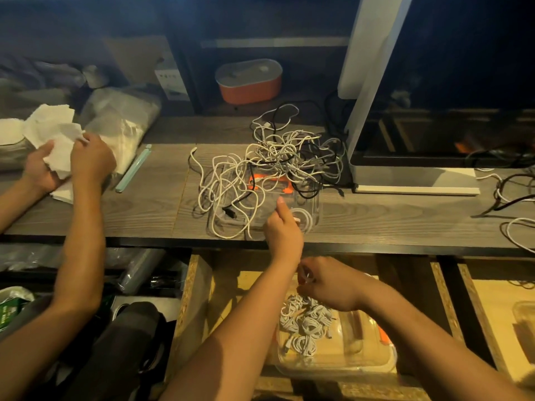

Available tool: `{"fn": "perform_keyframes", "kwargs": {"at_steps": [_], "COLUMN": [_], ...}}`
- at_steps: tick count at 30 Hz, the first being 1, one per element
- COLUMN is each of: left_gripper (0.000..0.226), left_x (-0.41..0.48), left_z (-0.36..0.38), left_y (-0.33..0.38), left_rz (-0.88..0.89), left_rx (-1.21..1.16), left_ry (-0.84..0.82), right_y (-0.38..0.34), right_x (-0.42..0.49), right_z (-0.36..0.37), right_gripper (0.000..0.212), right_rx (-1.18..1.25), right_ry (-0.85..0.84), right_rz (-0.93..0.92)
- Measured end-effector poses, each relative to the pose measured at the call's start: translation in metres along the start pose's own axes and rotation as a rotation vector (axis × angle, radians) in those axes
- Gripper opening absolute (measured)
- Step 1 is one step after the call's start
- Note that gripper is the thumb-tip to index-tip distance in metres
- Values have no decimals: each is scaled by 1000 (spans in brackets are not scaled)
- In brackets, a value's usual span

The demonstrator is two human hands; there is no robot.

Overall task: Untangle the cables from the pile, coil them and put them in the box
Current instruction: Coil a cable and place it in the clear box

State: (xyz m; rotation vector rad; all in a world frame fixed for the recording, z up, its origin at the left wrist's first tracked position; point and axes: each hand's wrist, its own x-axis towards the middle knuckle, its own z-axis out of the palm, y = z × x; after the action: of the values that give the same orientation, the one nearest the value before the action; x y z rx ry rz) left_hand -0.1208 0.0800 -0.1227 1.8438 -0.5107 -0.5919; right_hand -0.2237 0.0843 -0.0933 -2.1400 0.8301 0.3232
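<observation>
Both of the person's forearms were bare along the whole length in view, from the lower edge up to the wrists. The left grip [283,230] and the right grip [328,285] were bare as well. One fingertip [280,200] of the left grip showed a short, pale nail. Knuckle ridges marked the back of the right grip. The wide lens made each forearm look broad near the lower edge and narrow toward the wrist.
</observation>
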Motion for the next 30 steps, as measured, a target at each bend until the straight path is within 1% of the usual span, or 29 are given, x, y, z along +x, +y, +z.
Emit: {"fn": "perform_keyframes", "kwargs": {"at_steps": [2,4,5,7,9,10,12,15,17,19,20,23,26,28,30], "left_gripper": [54,54,54,55,59,60,60,57,56,55,54,51,43,35,28], "left_x": [6,8,10,13,15,14,9,5,5,0,-4,-15,-16,-15,-13], "left_z": [-5,-8,-7,-3,6,9,13,14,10,4,1,-4,-7,-10,-15], "left_y": [-7,-8,-6,2,10,12,15,16,16,15,14,14,17,20,22], "left_rz": [104,189,201,195,167,153,123,46,26,14,-8,-110,-177,-163,-146], "left_rx": [105,225,282,382,474,506,525,501,467,385,324,146,28,-23,-100], "left_ry": [-35,-98,-133,-233,-387,-448,-517,-552,-582,-613,-615,-559,-530,-581,-674], "right_y": [-4,-4,-5,-5,-6,-7,-4,5,17,29,33,37,35,35,35], "right_x": [-4,-5,-6,-7,-10,-12,-13,-12,-12,-16,-17,-16,-14,-16,-19], "right_z": [2,-4,-10,-25,-43,-50,-63,-70,-72,-75,-75,-69,-59,-56,-57], "right_gripper": [20,23,22,17,10,11,15,18,19,18,17,17,20,26,37], "right_rx": [26,-62,-110,-154,-168,-174,-166,-55,76,240,276,332,334,442,570], "right_ry": [32,90,130,198,235,249,264,271,285,311,320,335,449,509,512], "right_rz": [5,0,-5,-20,-42,-46,-60,-46,3,32,24,-24,-97,-157,-213]}}
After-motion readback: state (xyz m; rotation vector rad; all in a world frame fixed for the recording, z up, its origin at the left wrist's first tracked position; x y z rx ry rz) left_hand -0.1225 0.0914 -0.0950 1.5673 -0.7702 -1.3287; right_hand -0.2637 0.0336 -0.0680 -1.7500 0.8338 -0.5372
